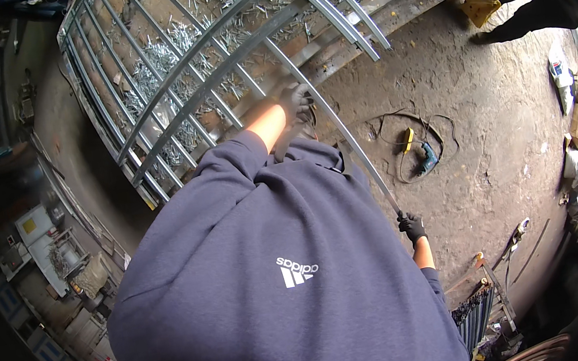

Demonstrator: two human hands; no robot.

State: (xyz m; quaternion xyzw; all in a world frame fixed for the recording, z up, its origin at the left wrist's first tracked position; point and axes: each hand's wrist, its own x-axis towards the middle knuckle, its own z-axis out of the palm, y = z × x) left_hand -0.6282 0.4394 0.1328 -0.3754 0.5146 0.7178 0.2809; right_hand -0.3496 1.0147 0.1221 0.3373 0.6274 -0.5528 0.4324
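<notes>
A long curved metal bar runs between the two gloved hands, from the steel grille frame down toward the lower right. The left hand has its grip pressed around the upper part of the bar, near the place where the bar meets the frame. The right hand has its grip closed around the lower end. The hands are well apart, and I think this keeps such a long, thin piece steady and lets the person steer it to the frame.

The frame lies flat on the dirt floor, with many small metal pieces scattered under it. An angle grinder with its cable lies on the floor, right of the bar. Another person's dark gloved hand rests at the frame's far corner.
</notes>
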